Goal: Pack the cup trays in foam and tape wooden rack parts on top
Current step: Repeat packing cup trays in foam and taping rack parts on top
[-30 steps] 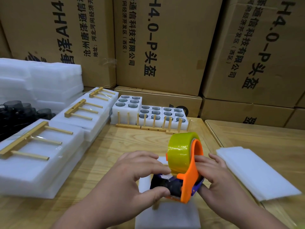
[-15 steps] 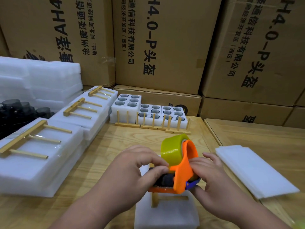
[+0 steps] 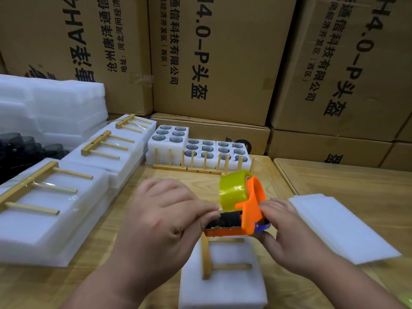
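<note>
An orange tape dispenser [image 3: 249, 206] carrying a yellow-green tape roll [image 3: 234, 188] hovers over a white foam block [image 3: 223, 284] near the table's front. A wooden rack part [image 3: 207, 259] lies on top of that block. My right hand [image 3: 287, 233] grips the dispenser's handle side. My left hand [image 3: 165, 221] pinches the tape end at the dispenser's black roller. Foam trays with cups [image 3: 200, 146] stand at the back, with upright wooden rack parts [image 3: 196, 168] in front of them.
Finished foam packs [image 3: 51, 219] with rack parts taped on top line the left side. Thin foam sheets [image 3: 341, 226] lie at the right. Stacked foam [image 3: 55, 103] and black cups [image 3: 20, 148] sit far left. Cardboard boxes [image 3: 211, 59] wall the back.
The dispenser has dropped lower and tilted toward the foam block. My left fingers have shifted onto the tape end at the roller. More of the rack part on the block shows.
</note>
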### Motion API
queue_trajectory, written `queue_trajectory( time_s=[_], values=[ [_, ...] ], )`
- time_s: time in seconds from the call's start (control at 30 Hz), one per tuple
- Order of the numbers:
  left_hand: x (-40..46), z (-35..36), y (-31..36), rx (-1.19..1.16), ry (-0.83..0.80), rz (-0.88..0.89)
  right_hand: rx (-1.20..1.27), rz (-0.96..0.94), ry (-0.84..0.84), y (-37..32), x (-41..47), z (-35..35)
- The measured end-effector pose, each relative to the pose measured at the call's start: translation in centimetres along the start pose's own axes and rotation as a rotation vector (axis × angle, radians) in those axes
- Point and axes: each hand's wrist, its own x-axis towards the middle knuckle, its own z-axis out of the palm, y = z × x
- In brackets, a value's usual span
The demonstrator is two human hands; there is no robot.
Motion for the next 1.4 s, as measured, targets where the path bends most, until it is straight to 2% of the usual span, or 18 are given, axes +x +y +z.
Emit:
queue_trajectory(
  time_s=[0.27,0.37,0.43,0.5,0.57,0.63,0.73,0.87,1.0,1.23,1.4],
  values=[
    [1.3,-3.2,-0.2,0.008,0.149,-0.065,-0.032,0.109,-0.001,2.0,-0.3,-1.5],
    [1.2,-3.8,-0.8,-0.029,0.178,-0.156,-0.063,0.12,-0.028,2.5,-0.2,-2.7],
    [0.9,-3.6,-1.5,-0.114,0.21,-0.36,-0.079,0.079,-0.08,2.5,0.2,-4.0],
    [0.2,-3.0,-2.6,-0.255,0.26,-0.648,-0.064,0.068,-0.187,2.0,0.9,-5.8],
    [-0.7,-2.2,-3.9,-0.36,0.268,-0.889,-0.052,0.131,-0.363,1.0,2.0,-7.8],
    [-1.7,-1.5,-5.2,-0.461,0.253,-1.036,0.016,0.199,-0.473,-0.3,3.1,-9.5],
    [-3.3,-0.2,-6.4,-0.639,0.239,-1.196,0.128,0.254,-0.385,-2.3,4.5,-10.3],
    [-5.7,2.1,-6.8,-0.794,0.21,-1.431,-0.098,0.324,-0.177,-3.5,6.3,-10.1],
    [-8.1,4.5,-6.1,-0.856,0.213,-1.64,-0.142,0.328,-0.225,-5.1,8.2,-10.5],
    [-10.2,7.2,-4.3,-0.8,0.162,-1.766,-0.414,0.149,-0.353,-8.1,12.6,-10.7],
    [-10.3,8.3,-3.0,-0.703,0.125,-1.726,-0.556,0.043,-0.412,-10.6,15.4,-10.0]
  ],
)
